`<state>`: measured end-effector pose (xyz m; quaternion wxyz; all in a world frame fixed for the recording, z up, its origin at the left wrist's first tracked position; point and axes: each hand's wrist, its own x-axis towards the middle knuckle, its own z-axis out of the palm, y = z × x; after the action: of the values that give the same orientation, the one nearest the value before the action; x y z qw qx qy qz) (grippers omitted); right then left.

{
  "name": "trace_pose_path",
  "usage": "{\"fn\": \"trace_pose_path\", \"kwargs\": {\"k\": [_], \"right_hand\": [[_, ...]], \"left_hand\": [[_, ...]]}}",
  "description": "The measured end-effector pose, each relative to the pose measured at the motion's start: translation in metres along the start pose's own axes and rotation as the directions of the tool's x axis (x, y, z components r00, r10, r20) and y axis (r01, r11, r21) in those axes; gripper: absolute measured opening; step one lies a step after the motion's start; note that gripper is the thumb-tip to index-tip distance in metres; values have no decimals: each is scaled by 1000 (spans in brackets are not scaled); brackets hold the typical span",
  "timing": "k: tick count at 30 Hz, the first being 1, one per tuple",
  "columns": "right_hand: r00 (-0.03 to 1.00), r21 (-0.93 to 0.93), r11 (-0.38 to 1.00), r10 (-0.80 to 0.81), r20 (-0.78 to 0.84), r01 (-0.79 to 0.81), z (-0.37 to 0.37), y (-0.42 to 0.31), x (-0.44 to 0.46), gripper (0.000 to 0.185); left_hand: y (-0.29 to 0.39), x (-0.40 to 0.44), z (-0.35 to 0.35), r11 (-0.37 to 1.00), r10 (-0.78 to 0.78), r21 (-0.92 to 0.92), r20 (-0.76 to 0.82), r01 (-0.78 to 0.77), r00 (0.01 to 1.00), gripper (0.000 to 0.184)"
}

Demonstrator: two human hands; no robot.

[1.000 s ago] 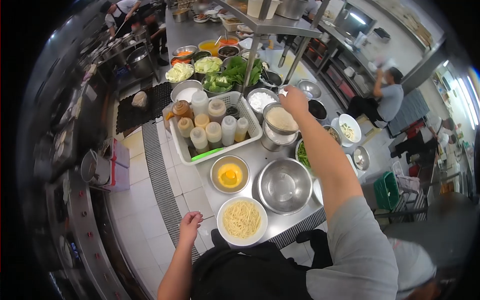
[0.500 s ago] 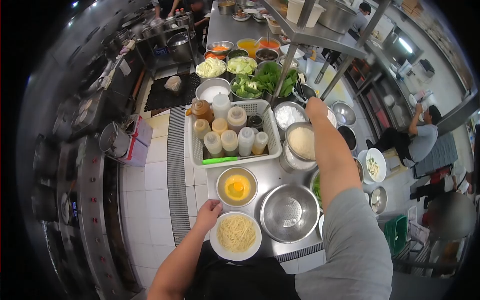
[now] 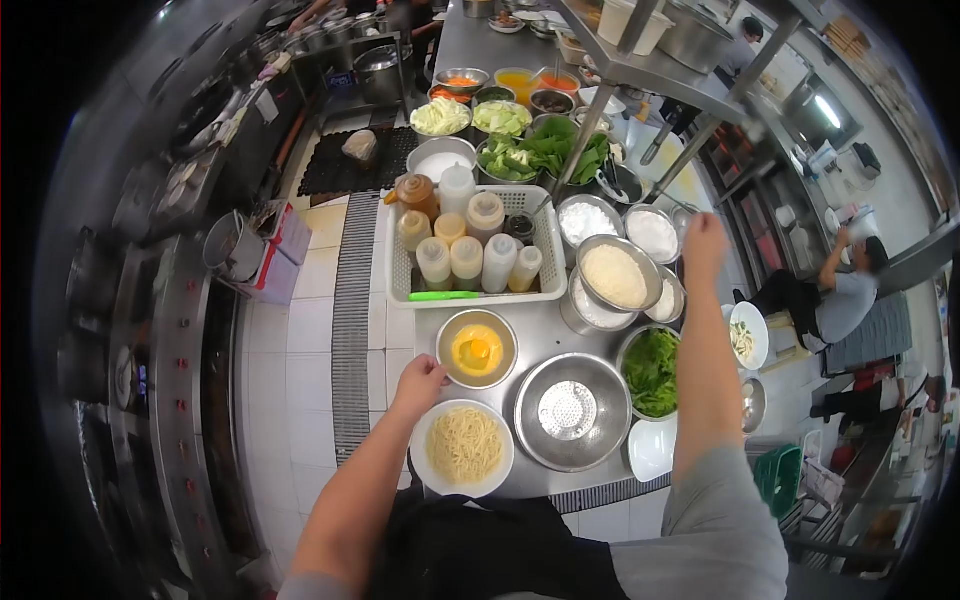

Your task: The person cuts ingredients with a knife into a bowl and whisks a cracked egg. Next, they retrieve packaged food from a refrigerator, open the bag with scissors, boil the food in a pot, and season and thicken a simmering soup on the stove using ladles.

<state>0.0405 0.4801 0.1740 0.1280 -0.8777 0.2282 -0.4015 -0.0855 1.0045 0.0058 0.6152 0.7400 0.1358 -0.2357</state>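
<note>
My left hand (image 3: 421, 382) is at the near left rim of a small metal bowl (image 3: 510, 372) holding an egg yolk (image 3: 478, 350) in yellow liquid, its fingers closed against the rim. Just below stands a white bowl (image 3: 420, 468) of noodles (image 3: 464, 446). My right hand (image 3: 706, 243) is raised over the right side of the counter, fingers closed around what looks like a thin metal utensil (image 3: 684, 203); its far end is hard to make out. Left of that hand are a bowl of white powder (image 3: 653, 234) and a metal bowl of cream-coloured crumbs (image 3: 615, 276).
A white basket (image 3: 400, 297) holds several squeeze bottles and a green-handled tool. A wide metal bowl (image 3: 530, 440), leafy greens (image 3: 652, 372) and a white dish (image 3: 652, 449) stand nearby. Metal shelf posts (image 3: 590, 130) rise beyond. Another person (image 3: 845, 290) sits at the right.
My right hand has moved right and nearer from beside the dark bowl. My left hand has shifted forward to the egg bowl's rim. The view has tilted slightly.
</note>
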Motion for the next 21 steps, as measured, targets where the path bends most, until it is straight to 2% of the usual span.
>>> {"fn": "trace_pose_path", "kwargs": {"k": [2,4,6,8,10,12,14,15,17,21], "right_hand": [[995,165,986,27,-96,-11,-53,-18,-32,28],[976,386,899,164,141,-207,-109,-41,-73,28],[978,439,886,65,200,-148,-138,-55,-127,22],[931,475,869,-46,362,-141,-155,-90,-180,20],[919,510,860,-207,336,7,-128,-102,-230,18],[815,386,921,-187,548,-48,-117,-131,-261,18],[738,407,913,-280,614,8,-90,-135,-282,20],[737,411,911,-282,614,6,-80,-136,-289,20],[624,318,941,-181,760,-114,-69,-148,-293,21],[544,315,941,-201,815,-124,-44,-163,-293,23]], "left_hand": [[6,-1,2,994,-8,-105,-36,4,999,11],[4,2,-1,996,1,-94,-63,-7,998,12],[0,6,-7,997,12,-78,-83,-18,997,13],[-5,6,-12,997,53,-47,-83,-57,995,12],[-4,2,-13,993,56,-101,-101,-66,993,11],[-5,-3,-14,986,56,-150,-121,-74,991,11],[-9,-6,-15,979,54,-189,-132,-78,990,12],[-10,-6,-17,979,54,-187,-136,-79,989,12],[-17,-6,-20,979,87,-175,-95,-102,992,11],[-25,-6,-20,977,118,-162,-124,-138,985,11]]}}
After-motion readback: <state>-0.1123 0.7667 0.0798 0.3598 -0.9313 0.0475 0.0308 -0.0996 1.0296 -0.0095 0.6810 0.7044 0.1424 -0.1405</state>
